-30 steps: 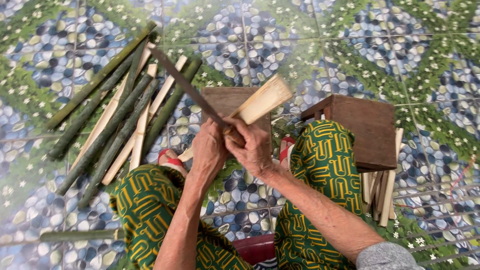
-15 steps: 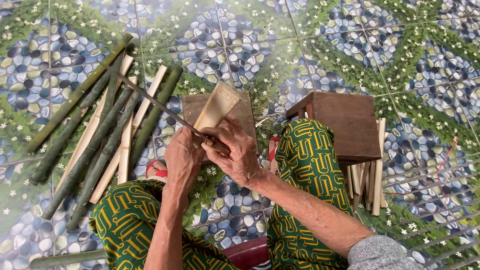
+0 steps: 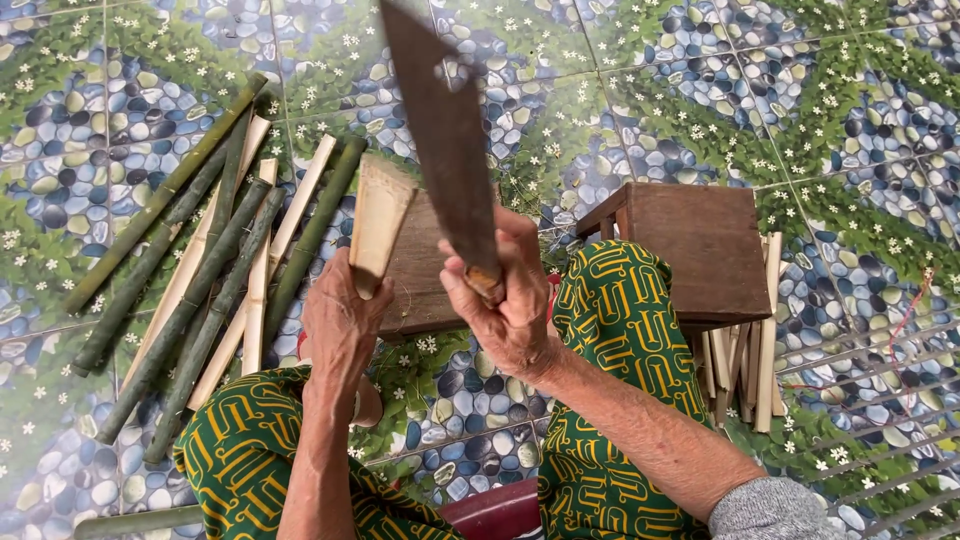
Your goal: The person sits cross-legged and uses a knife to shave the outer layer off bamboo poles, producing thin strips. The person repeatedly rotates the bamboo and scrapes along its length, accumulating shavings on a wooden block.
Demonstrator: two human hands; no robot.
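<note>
Pebble-and-flower patterned floor tiles [image 3: 700, 110] lie under us as we sit holding a blade and a split piece of bamboo.

Our right hand [image 3: 510, 300] has its fingers closed around the handle of a long rusty knife [image 3: 445, 140], whose blade rises up and away toward the far edge of view. Our left hand [image 3: 340, 320] grips the lower end of a pale bamboo slat [image 3: 378, 222], held upright just left of the knife, the two apart. Behind both hands sits a low wooden block [image 3: 420, 275]. Green bamboo poles [image 3: 190, 270] lie spread on the left. A small wooden stool [image 3: 700, 245] stands on the right, with pale cut strips [image 3: 745, 375] beside it.
</note>
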